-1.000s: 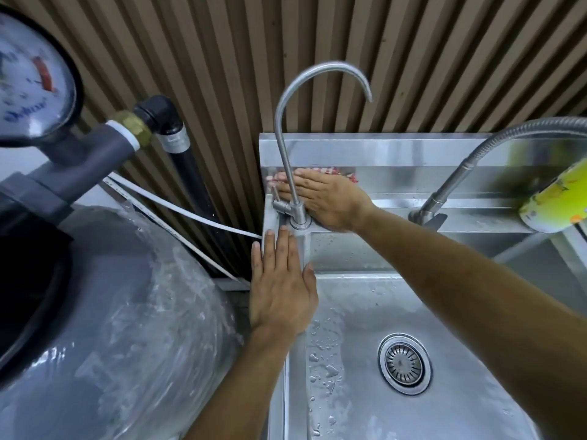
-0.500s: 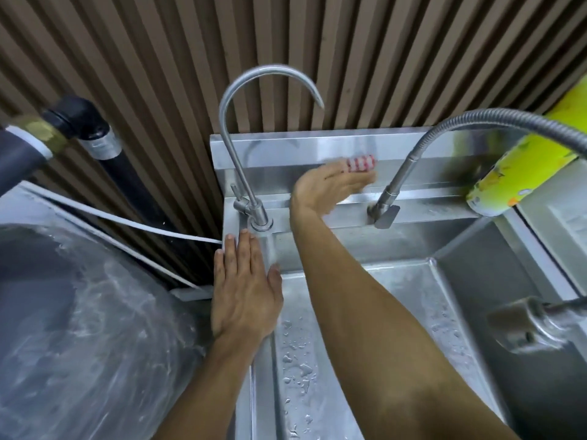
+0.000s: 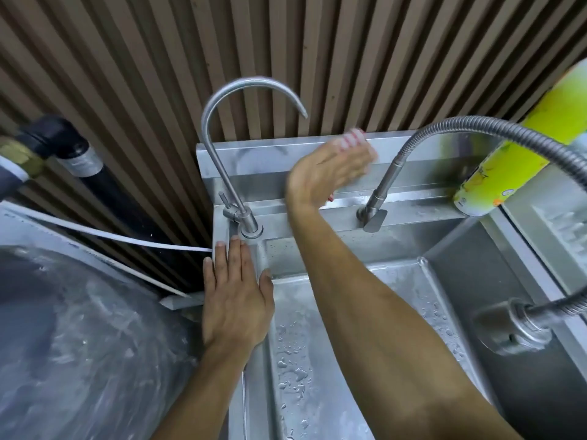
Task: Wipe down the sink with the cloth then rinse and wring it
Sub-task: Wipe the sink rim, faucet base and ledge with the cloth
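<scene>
1. One view only, from the head: right hand flat against the upright back panel of the stainless steel sink, fingers straight and held together, pressing the red-and-white striped cloth to the metal between the two taps. Cloth mostly hidden under the palm, showing only above the fingertips and as a scrap near the wrist; blurred.

2. Left hand flat on the sink's left rim, fingers straight and close together, tips just beside the base of the curved steel gooseneck tap; holding nothing.

3. Likely slip: pressed by a flat palm and not pinched, so liable to slide out and drop into the wet basin.

4. Flexible ribbed steel hose tap just right of the wiping hand; could catch knuckles or cloth on a wider stroke.

5. Yellow-green printed bottle on the right edge; could be knocked over by a longer sweep.

6. Water beads along the rim; risk of the bracing palm skidding.
</scene>
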A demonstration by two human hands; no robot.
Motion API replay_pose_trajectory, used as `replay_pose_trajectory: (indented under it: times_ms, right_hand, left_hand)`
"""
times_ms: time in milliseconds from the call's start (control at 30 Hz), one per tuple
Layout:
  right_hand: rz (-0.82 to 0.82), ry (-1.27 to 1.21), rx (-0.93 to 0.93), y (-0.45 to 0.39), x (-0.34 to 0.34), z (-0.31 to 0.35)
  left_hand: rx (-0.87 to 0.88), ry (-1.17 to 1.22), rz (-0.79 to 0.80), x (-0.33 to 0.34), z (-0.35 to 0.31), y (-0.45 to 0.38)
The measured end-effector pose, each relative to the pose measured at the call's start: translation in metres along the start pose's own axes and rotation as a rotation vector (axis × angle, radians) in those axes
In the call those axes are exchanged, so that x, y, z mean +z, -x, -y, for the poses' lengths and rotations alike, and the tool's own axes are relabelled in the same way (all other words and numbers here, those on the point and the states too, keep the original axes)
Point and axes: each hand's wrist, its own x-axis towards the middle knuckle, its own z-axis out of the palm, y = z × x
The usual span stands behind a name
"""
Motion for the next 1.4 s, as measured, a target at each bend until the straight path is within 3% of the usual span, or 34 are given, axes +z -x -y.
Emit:
replay_pose_trajectory:
  times_ms: [100,200,267,367,467,533,600,667,800,900,967,1033,1133,1200,1400]
  right_hand:
    - [0.16,0.203,-0.54,0.024,0.009,-0.027]
    - [0.257,0.297,-0.773,0.005,0.001,-0.058]
    - [0.091,0.252,-0.644,-0.016,-0.007,-0.058]
    - [-0.15,-0.097,-0.136,-0.026,-0.007,-0.037]
    - [-0.223,-0.378,0.173,-0.034,-0.004,-0.028]
    - [-0.239,-0.397,0.294,-0.033,-0.008,-0.032]
    - [-0.22,-0.217,0.226,-0.029,-0.01,-0.041]
    - [-0.185,0.055,0.036,-0.019,-0.009,-0.056]
    - [0.171,0.623,-0.146,0.029,-0.004,-0.081]
    - [0.441,0.874,-0.411,0.056,-0.017,-0.089]
    - [0.522,0.935,-0.56,0.042,-0.037,-0.096]
    - [0.42,1.026,-0.584,0.022,-0.058,-0.106]
    - [0.351,1.142,-0.369,0.009,-0.062,-0.1]
    - [0.362,1.113,-0.323,0.026,-0.046,-0.087]
    - [0.465,0.776,-0.816,0.045,-0.047,-0.115]
  left_hand:
    - [0.007,-0.024,0.012,0.0,0.0,0.0]
    - [0.007,-0.034,0.02,0.0,0.001,0.001]
    - [0.001,-0.04,0.013,-0.002,-0.001,0.001]
    - [0.019,-0.045,-0.025,-0.004,-0.002,0.002]
    - [0.159,-0.024,-0.055,-0.003,-0.002,0.006]
    - [0.201,-0.006,-0.05,-0.002,-0.002,0.006]
    - [0.191,0.008,-0.038,-0.001,-0.002,0.005]
    - [0.183,0.022,-0.041,0.0,-0.002,0.003]
    - [0.173,0.036,-0.023,0.001,-0.003,0.001]
    - [0.169,0.024,0.001,0.002,-0.002,0.002]
    - [0.174,0.025,0.01,0.001,-0.002,0.002]
    - [0.168,0.023,0.027,0.0,-0.002,0.002]
    - [0.153,0.032,0.034,0.0,-0.002,0.002]
    - [0.154,0.036,0.041,0.0,-0.003,0.002]
    - [0.164,0.059,0.039,0.001,0.0,0.001]
